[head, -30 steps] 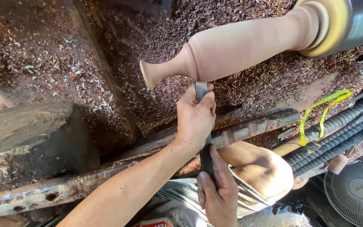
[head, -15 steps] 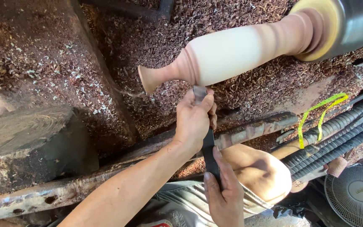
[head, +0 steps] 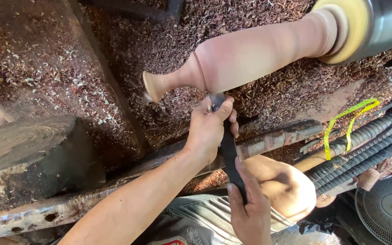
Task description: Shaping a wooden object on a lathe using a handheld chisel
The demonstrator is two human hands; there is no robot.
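A pale wooden vase-shaped workpiece (head: 250, 56) is mounted on a lathe chuck (head: 368, 27) at the top right, with its narrow flared end pointing left. My left hand (head: 212, 129) grips the front of a dark flat turning chisel (head: 228, 149) and presses it on a rusty metal tool rest (head: 277, 138). The chisel tip touches the underside of the workpiece. My right hand (head: 249, 211) holds the back end of the chisel near my knee.
Wood shavings (head: 128, 45) cover the ground under the lathe. A thick log block (head: 28, 154) lies at the left. Ribbed steel bars (head: 364, 147) with a yellow strap (head: 348, 124) lie at the right, and a fan (head: 386, 211) stands at the bottom right.
The chisel tip has moved up against the workpiece, just right of the narrow neck. Both hands kept their grip, and the view has shifted slightly.
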